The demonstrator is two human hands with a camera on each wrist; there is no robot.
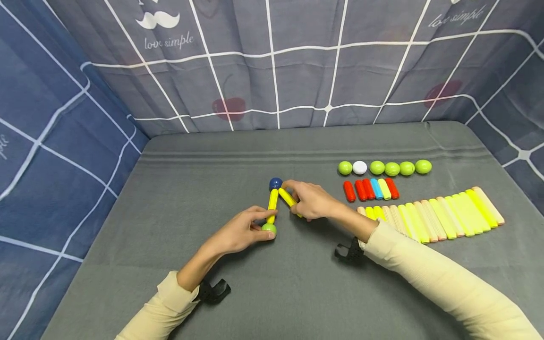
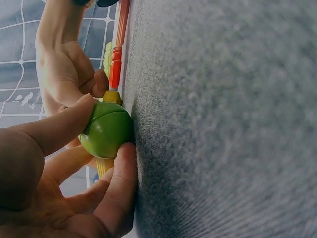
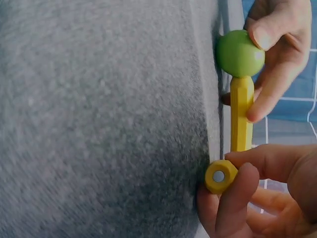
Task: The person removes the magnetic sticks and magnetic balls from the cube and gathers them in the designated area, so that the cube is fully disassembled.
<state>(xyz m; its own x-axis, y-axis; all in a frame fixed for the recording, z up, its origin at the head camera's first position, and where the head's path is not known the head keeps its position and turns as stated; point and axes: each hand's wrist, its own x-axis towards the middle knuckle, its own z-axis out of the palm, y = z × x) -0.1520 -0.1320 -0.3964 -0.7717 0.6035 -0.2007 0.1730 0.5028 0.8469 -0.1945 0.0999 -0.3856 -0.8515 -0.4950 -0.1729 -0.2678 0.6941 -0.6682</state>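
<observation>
On the grey cloth, a yellow magnetic rod [image 1: 273, 204] joins a dark blue ball [image 1: 276, 183] at its far end to a green ball [image 1: 269, 228] at its near end. My left hand [image 1: 240, 231] holds the green ball between thumb and fingers, with a finger along the rod. A second yellow rod [image 1: 287, 197] slants right from the blue ball, and my right hand [image 1: 312, 200] grips it. In the right wrist view, the end of this rod [image 3: 218, 176] shows a round silver spot between thumb and fingers. Whether its far tip touches the blue ball I cannot tell.
To the right, several green balls [image 1: 392, 169] and a white ball [image 1: 359, 167] form a row. Below lie short red rods [image 1: 368, 189], with a blue and a yellow one among them. Long yellow and pale rods [image 1: 442, 217] lie side by side. Patterned curtains [image 1: 297, 80] border the surface.
</observation>
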